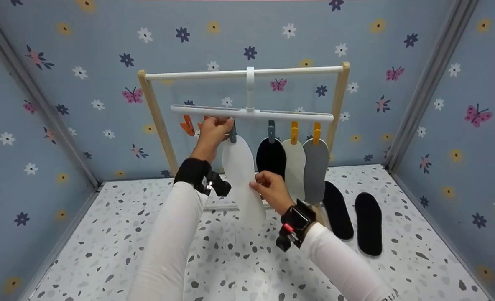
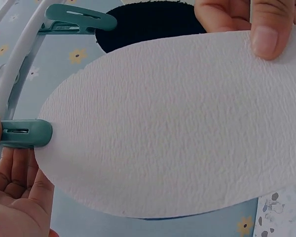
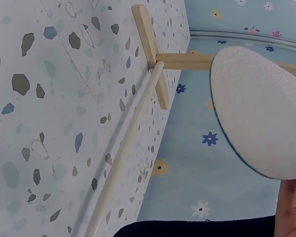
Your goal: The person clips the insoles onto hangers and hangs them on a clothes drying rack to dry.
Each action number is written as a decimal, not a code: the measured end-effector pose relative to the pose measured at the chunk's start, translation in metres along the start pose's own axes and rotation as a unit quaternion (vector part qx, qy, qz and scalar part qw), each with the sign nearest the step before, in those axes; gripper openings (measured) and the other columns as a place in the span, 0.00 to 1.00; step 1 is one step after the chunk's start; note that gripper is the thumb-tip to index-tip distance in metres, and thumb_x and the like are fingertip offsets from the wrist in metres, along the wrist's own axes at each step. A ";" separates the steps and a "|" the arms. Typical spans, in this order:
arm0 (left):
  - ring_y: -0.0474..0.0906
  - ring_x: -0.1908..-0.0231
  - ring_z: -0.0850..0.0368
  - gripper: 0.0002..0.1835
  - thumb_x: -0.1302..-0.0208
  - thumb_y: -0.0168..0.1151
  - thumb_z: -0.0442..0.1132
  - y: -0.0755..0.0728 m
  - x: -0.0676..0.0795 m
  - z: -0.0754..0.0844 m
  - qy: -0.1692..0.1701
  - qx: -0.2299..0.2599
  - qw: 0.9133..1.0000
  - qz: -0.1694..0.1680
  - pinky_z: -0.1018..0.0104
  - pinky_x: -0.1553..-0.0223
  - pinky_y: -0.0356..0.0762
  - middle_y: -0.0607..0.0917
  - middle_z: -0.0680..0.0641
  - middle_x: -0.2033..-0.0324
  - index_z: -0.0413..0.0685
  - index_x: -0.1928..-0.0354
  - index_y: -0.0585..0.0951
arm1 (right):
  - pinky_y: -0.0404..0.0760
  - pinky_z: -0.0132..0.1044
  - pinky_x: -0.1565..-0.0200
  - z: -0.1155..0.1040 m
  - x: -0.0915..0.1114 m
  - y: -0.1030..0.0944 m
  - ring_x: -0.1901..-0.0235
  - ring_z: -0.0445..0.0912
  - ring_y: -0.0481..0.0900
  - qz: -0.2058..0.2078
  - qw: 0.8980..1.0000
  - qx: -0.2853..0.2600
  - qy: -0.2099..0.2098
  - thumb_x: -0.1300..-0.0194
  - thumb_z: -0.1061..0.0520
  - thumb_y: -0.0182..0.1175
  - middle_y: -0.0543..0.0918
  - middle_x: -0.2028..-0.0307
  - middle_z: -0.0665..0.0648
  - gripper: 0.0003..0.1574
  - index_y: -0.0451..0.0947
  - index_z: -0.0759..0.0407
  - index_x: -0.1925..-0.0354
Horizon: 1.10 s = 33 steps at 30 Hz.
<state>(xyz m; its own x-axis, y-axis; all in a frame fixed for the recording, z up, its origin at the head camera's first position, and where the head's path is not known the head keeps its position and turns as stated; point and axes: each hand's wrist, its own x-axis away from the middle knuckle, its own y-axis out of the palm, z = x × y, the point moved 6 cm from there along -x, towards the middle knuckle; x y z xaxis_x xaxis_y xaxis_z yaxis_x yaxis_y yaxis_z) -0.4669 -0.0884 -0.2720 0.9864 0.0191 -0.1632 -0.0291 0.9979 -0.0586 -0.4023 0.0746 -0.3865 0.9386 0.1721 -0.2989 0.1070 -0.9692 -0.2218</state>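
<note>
A white insole (image 1: 239, 167) hangs toe-up below the white hanger (image 1: 214, 112), its upper end in the mouth of a grey-green clip (image 2: 27, 133). My left hand (image 1: 211, 137) pinches that clip between thumb and fingers, just under the hanger bar. Lower down, my right hand (image 1: 274, 190) holds the insole's right edge, with the thumb (image 2: 270, 37) on its textured face in the left wrist view. In the right wrist view the insole's lower end (image 3: 256, 113) sticks out past the right fingers, which are mostly out of frame.
To the right, a black insole (image 1: 270, 154), a cream one (image 1: 294, 167) and a grey one (image 1: 315, 171) hang from clips. Two more black insoles (image 1: 368, 223) rest low at the right. Orange clips (image 1: 187, 125) hang at left. A wooden-sided rack (image 1: 157, 119) carries the hanger.
</note>
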 end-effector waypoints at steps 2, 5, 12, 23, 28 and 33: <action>0.73 0.50 0.50 0.16 0.32 0.55 0.41 0.000 0.000 0.000 0.001 0.003 1.000 -0.002 0.55 0.44 0.71 0.76 0.42 0.53 0.37 0.47 0.73 | 0.79 0.40 0.71 0.000 0.000 0.000 0.73 0.43 0.71 0.001 1.000 -0.005 0.000 0.39 0.63 0.62 0.75 0.72 0.56 0.07 0.77 0.66 0.62; 0.73 0.50 0.50 0.17 0.32 0.56 0.40 0.001 0.001 0.000 0.004 0.009 1.000 -0.004 0.55 0.45 0.71 0.76 0.42 0.53 0.37 0.47 0.73 | 0.79 0.37 0.72 0.005 -0.002 0.000 0.72 0.43 0.72 0.001 1.000 -0.009 0.004 0.38 0.62 0.62 0.76 0.71 0.56 0.07 0.78 0.65 0.62; 0.71 0.52 0.53 0.16 0.32 0.55 0.40 0.002 0.003 -0.003 0.004 0.018 1.000 -0.002 0.56 0.45 0.70 0.75 0.44 0.55 0.36 0.49 0.73 | 0.81 0.37 0.69 0.010 0.001 0.002 0.71 0.44 0.73 -0.002 1.000 -0.015 0.012 0.38 0.60 0.62 0.77 0.69 0.55 0.08 0.78 0.63 0.60; 0.70 0.56 0.56 0.15 0.31 0.55 0.40 -0.001 0.004 -0.004 0.024 0.005 1.000 0.007 0.61 0.47 0.71 0.74 0.46 0.58 0.36 0.50 0.72 | 0.79 0.37 0.67 0.025 0.005 0.000 0.70 0.42 0.73 0.018 0.999 -0.016 0.034 0.40 0.61 0.63 0.78 0.67 0.56 0.11 0.77 0.66 0.58; 0.70 0.56 0.56 0.14 0.31 0.55 0.39 -0.001 0.005 -0.003 0.033 0.001 0.999 0.003 0.62 0.47 0.71 0.74 0.46 0.59 0.36 0.51 0.72 | 0.80 0.42 0.66 0.040 0.009 0.000 0.71 0.41 0.74 0.018 0.999 -0.026 0.032 0.41 0.66 0.62 0.79 0.68 0.60 0.12 0.76 0.72 0.58; 0.69 0.56 0.56 0.14 0.31 0.54 0.39 -0.002 0.007 -0.003 0.037 -0.007 0.999 0.000 0.62 0.46 0.70 0.74 0.46 0.58 0.37 0.50 0.72 | 0.78 0.34 0.68 0.052 0.016 -0.001 0.72 0.41 0.74 0.037 0.998 -0.030 0.034 0.42 0.67 0.63 0.78 0.69 0.58 0.11 0.76 0.73 0.61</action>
<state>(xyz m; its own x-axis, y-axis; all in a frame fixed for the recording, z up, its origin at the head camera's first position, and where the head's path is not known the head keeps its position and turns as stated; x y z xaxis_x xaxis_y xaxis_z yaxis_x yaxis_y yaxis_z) -0.4609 -0.0903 -0.2761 0.9717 0.0137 -0.2359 -0.0314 0.9969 -0.0718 -0.4039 0.0880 -0.4390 0.9646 0.0898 -0.2479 0.0546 -0.9879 -0.1453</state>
